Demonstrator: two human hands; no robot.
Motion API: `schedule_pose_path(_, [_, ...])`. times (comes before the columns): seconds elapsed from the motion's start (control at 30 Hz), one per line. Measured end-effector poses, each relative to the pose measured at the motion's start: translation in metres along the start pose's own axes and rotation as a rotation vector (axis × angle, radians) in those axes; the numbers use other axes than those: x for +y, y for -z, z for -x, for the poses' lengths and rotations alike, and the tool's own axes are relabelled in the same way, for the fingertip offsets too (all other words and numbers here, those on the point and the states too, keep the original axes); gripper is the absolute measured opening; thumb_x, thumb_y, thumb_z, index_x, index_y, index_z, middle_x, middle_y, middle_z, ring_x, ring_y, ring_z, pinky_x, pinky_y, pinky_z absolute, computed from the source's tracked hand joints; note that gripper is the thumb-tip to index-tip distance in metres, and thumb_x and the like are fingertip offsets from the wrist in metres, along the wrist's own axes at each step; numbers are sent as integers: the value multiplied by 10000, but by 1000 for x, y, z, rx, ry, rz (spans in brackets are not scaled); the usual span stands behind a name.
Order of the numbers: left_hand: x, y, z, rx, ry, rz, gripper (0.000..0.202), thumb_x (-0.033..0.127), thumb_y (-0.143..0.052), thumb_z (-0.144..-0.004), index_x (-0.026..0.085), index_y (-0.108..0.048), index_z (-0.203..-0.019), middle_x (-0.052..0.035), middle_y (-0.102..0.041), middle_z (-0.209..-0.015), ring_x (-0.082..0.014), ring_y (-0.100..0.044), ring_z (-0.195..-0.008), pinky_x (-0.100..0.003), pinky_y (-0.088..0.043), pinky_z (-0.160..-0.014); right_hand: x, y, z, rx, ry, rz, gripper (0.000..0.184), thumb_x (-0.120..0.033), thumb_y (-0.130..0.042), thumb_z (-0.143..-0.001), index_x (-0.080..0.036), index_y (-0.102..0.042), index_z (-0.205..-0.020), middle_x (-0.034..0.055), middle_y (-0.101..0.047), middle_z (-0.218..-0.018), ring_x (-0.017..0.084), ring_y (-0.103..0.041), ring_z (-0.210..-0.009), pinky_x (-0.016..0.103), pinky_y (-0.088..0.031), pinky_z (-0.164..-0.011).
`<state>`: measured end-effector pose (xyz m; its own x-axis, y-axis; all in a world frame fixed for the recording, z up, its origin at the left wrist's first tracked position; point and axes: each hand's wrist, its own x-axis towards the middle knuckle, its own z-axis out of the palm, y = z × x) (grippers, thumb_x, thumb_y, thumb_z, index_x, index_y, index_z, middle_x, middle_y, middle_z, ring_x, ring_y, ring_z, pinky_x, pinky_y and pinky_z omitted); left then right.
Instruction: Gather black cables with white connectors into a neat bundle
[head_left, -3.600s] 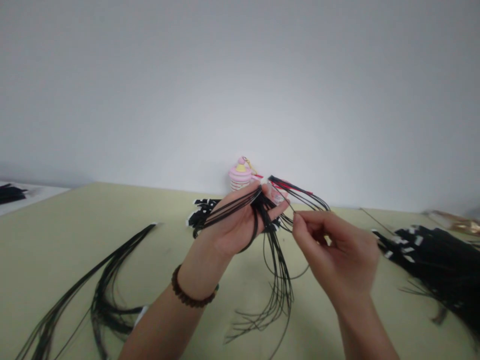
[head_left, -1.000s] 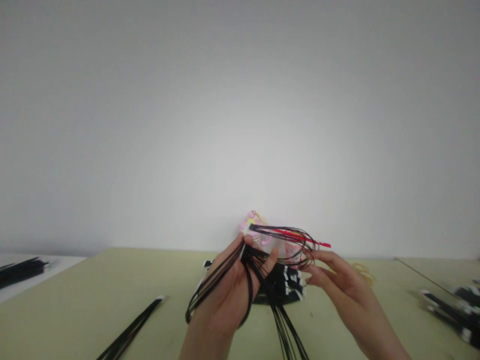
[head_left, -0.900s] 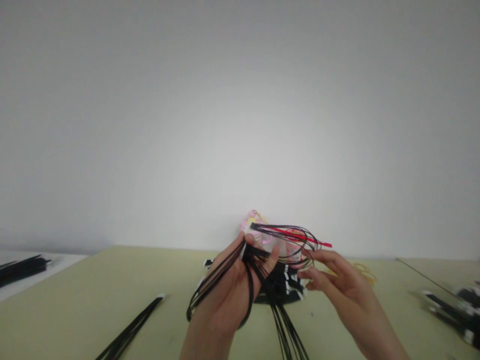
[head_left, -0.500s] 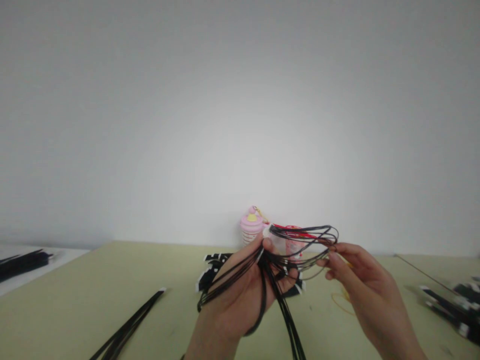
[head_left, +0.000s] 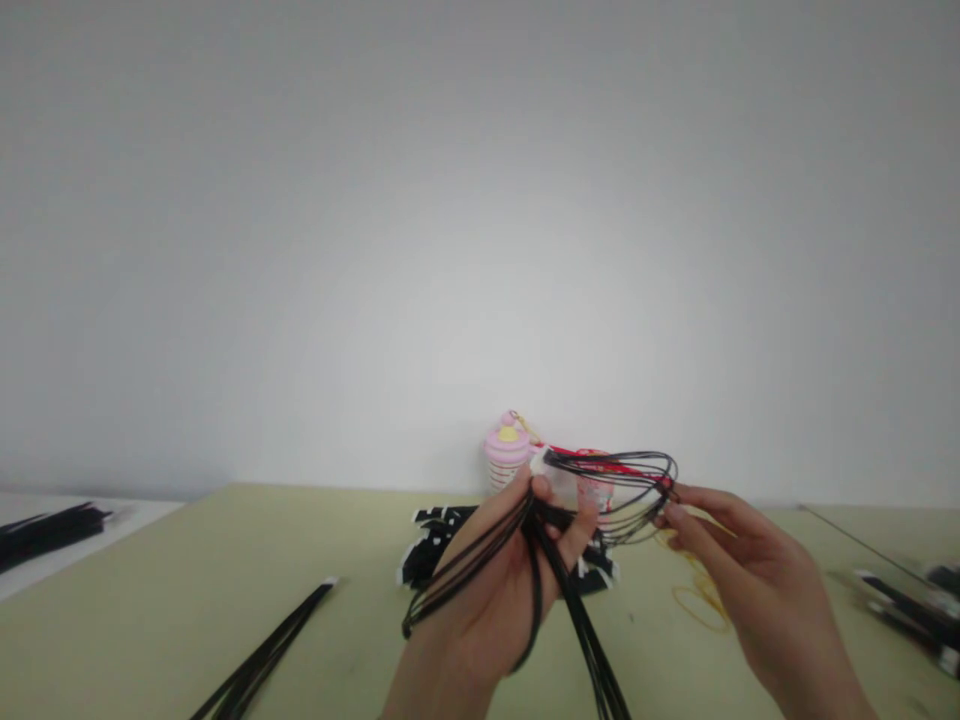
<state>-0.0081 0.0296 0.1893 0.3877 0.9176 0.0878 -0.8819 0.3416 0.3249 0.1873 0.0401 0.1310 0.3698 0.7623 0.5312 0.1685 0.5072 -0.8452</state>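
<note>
Pale green table [head_left: 187, 590] runs to a bare white wall. Above it, the left hand [head_left: 495, 590] lies palm up, thumb clamping a bundle of thin black cords [head_left: 540, 520] across the palm. Their ends trail below the wrist. The right hand [head_left: 750, 590] pinches the bundle's looped end, where a red cord [head_left: 600, 466] shows. Behind them lie tagged black cords [head_left: 435, 545], the tags too blurred to read.

Pink cupcake toy [head_left: 507, 455], yellow rubber bands [head_left: 694, 600]
</note>
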Motion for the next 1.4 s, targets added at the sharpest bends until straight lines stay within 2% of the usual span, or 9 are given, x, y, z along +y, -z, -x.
schedule_pose_path(0.1, [0,1,-4,57,-46,-30,135,54,-466,-863,108,-589,-881,-22,-580,-714,-81,-584,-628,-425,-539,-878,1,-3,3,23,70,87,333,-387,-720,-678,-182,-617,-920,47,-631,-774,153,-602,-650,241,-495,-547])
schedule_pose_path(0.27, [-2,3,-6,110,-80,-42,99,44,-490,-849,106,-566,-831,-11,-566,-678,-81,-584,-613,-452,-523,-901,-11,-14,25,295,372,123,170,-238,-693,-719,-214,-560,-822,-19,-469,-682,103,-471,-626,205,-406,-553])
schedule_pose_path(0.33, [-5,4,-7,124,-97,-50,94,40,-500,-843,109,-557,-813,-4,-562,-675,-76,-579,-613,-440,-523,-902,-21,-21,34,232,505,165,132,-173,-653,-748,-217,-529,-745,-22,-473,-656,99,-479,-620,194,-399,-543])
schedule_pose_path(0.47, [-13,6,-12,148,-76,-116,100,62,-501,-850,100,-551,-772,-20,-571,-696,-80,-578,-631,-391,-540,-858,-36,-36,43,-79,610,346,97,-148,-613,-775,-205,-567,-712,-32,-544,-596,74,-503,-504,176,-418,-470])
schedule_pose_path(0.67, [-19,9,-17,79,12,-239,248,133,-447,-885,94,-572,-674,-37,-566,-677,-86,-551,-584,-257,-534,-681,-31,-45,41,-196,553,374,98,-155,-578,-793,-179,-630,-713,-9,-618,-638,73,-528,-488,175,-431,-449])
schedule_pose_path(0.97, [-22,11,-19,103,-16,-274,283,120,-450,-875,88,-595,-634,-34,-563,-667,-91,-551,-618,-248,-500,-707,-26,-36,36,-327,408,412,135,-229,-552,-838,-212,-643,-740,-31,-632,-648,89,-548,-548,182,-414,-492])
schedule_pose_path(1.1, [-21,16,-21,29,-30,-362,263,146,-492,-862,91,-605,-631,-24,-560,-636,-86,-540,-588,-234,-493,-646,-21,-31,35,-361,305,398,182,-294,-521,-857,-212,-640,-746,-17,-654,-702,106,-579,-600,193,-428,-526])
schedule_pose_path(1.3, [-20,20,-27,47,8,-414,246,175,-502,-866,86,-585,-653,-26,-576,-646,-79,-535,-527,-198,-436,-496,-22,-30,34,-426,124,304,202,-322,-537,-837,-203,-603,-986,-27,-551,-603,102,-503,-528,194,-382,-471])
schedule_pose_path(1.4, [-17,21,-30,53,-5,-339,216,141,-512,-859,87,-573,-658,-25,-589,-654,-83,-570,-563,-213,-486,-576,-28,-22,34,-495,35,165,201,-327,-564,-818,-195,-633,-952,-27,-492,-569,94,-451,-507,191,-358,-452])
